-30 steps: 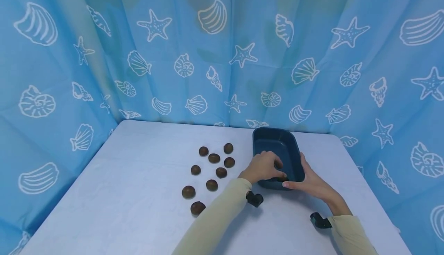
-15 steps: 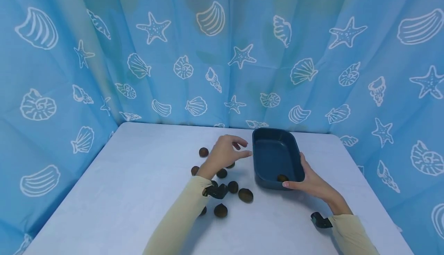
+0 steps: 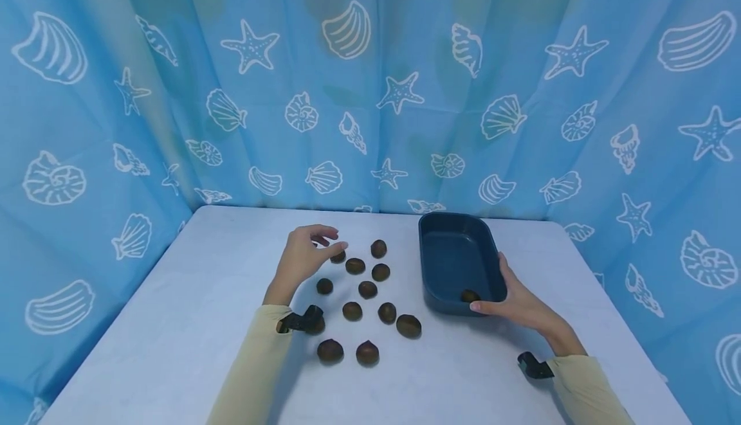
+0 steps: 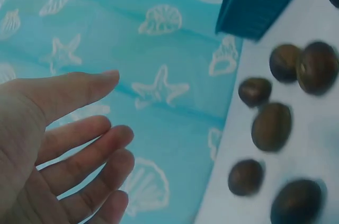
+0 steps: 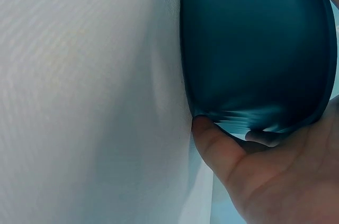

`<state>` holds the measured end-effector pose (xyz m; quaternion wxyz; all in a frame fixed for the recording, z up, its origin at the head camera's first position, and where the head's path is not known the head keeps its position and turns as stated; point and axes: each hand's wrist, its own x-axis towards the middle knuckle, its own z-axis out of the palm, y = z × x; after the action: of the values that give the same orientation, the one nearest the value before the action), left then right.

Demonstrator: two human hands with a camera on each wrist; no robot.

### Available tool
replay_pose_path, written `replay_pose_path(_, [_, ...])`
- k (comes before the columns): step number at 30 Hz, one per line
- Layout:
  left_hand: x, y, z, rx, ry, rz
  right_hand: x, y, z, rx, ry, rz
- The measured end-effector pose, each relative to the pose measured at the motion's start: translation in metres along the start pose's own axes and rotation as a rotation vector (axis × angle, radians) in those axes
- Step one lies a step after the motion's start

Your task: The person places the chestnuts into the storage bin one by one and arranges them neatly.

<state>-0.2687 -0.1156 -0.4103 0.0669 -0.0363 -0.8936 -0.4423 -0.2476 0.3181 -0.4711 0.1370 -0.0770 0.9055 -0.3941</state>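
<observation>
Brown chestnuts [image 3: 367,289] lie scattered over the middle of the white table in the head view. My left hand [image 3: 301,258] hovers at their far left side, fingers loosely bent and holding nothing. The left wrist view confirms that this hand [image 4: 69,155] has bare space between thumb and fingers. To the right stands a dark blue rectangular box [image 3: 457,258], with one chestnut [image 3: 470,296] inside by its near right corner. My right hand [image 3: 523,303] grips that corner, thumb over the near rim and fingers along the right wall. In the right wrist view its thumb [image 5: 217,147] presses the rim.
A white cloth covers the table [image 3: 191,322]. A blue curtain [image 3: 399,135] with white shell and starfish prints hangs behind and at both sides. Dark wrist cameras [image 3: 301,319] sit at both sleeve cuffs.
My left hand has left the inside of the box and swung left, empty, across the chestnuts. A chestnut now shows in the box. The right hand keeps its grip on the corner.
</observation>
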Motion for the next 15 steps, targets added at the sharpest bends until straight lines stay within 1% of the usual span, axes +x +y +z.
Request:
replay_pose_path(3, [-0.001, -0.013, -0.003, 0.017, 0.008, -0.028, 0.0, 0.0, 0.001, -0.004, -0.001, 0.0])
replay_pose_path(6, [-0.001, -0.021, -0.004, 0.041, -0.009, -0.027, 0.0, 0.0, -0.001, -0.011, 0.003, 0.001])
replay_pose_path(9, [0.001, -0.027, -0.005, 0.094, -0.061, -0.05, 0.0, -0.001, -0.002, -0.015, 0.007, -0.002])
replay_pose_path(12, [0.002, -0.035, -0.004, 0.154, -0.117, -0.093, 0.0, -0.002, -0.001, -0.015, 0.001, -0.003])
replay_pose_path(15, [0.004, -0.04, -0.004, 0.185, -0.149, -0.132, 0.0, -0.002, -0.001, -0.01, -0.006, -0.006])
